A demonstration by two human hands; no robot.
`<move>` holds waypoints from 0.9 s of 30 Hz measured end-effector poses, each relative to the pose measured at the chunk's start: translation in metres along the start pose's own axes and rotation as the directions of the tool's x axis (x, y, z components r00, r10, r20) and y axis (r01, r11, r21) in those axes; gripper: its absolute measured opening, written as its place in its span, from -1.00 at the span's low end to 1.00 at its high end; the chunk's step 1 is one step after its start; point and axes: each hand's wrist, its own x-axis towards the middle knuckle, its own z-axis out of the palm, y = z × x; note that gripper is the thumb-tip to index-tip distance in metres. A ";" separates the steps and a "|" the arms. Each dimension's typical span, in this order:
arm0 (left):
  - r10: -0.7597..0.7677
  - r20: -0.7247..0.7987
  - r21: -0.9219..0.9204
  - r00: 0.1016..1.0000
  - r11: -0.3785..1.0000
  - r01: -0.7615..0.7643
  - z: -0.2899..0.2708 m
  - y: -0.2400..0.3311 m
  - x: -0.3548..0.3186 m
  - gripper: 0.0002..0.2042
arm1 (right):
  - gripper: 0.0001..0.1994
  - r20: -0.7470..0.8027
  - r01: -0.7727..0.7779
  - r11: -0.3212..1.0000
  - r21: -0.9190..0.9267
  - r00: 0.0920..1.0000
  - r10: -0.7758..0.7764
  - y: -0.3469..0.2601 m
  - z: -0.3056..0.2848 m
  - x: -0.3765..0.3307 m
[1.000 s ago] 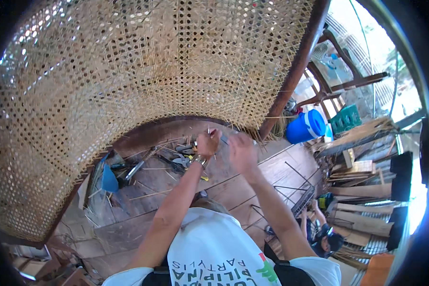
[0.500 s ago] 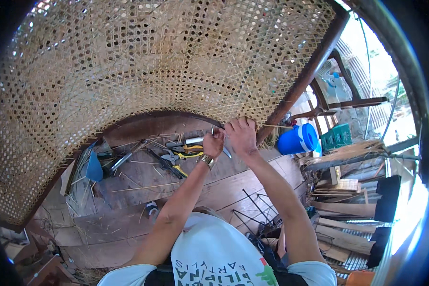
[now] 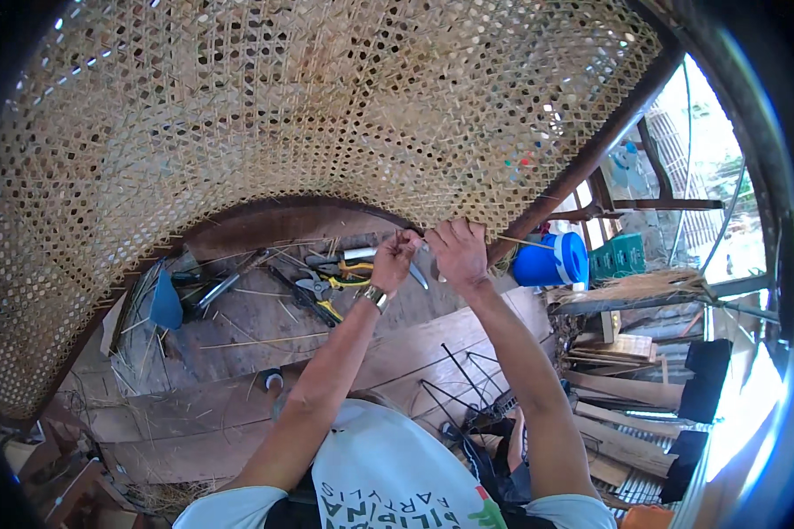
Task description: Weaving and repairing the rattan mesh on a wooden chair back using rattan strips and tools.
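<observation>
A large woven cane panel [image 3: 326,115] in a dark wooden frame fills the upper view, its lower edge curved. My left hand [image 3: 395,262], with a metal band at the wrist, is just below that edge. Its fingers are pinched together close to my right hand; what they hold is too small to make out. My right hand [image 3: 458,254] has its fingers bent over the panel's lower edge, near the right corner. A thin cane strip [image 3: 528,242] sticks out to the right beyond it.
Below the panel lie yellow-handled pliers [image 3: 348,282], pruning shears [image 3: 313,286], a blue piece [image 3: 165,301] and loose cane strips. A blue bucket [image 3: 547,262], a green crate [image 3: 620,256], a wooden chair frame [image 3: 653,203] and stacked boards [image 3: 626,388] stand right.
The view has shifted slightly, so the panel's right side sits farther right. My left hand has turned a little and its fingers are closer to the edge. My right hand stays at the corner.
</observation>
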 end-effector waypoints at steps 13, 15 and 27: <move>-0.165 -0.308 -0.215 0.937 0.971 0.101 0.036 -0.004 0.009 -0.85 | -0.76 0.054 0.080 0.997 -0.005 0.995 -0.080 0.004 0.011 -0.001; -0.175 -0.329 -0.114 0.928 0.983 0.145 0.037 -0.002 0.008 -0.81 | -0.76 0.054 0.075 0.997 -0.012 0.996 -0.074 0.001 0.013 0.004; -0.169 -0.262 -0.058 0.950 0.986 0.159 0.046 0.030 -0.018 -0.65 | -0.78 0.047 0.053 0.998 0.032 0.997 -0.054 0.001 0.002 0.005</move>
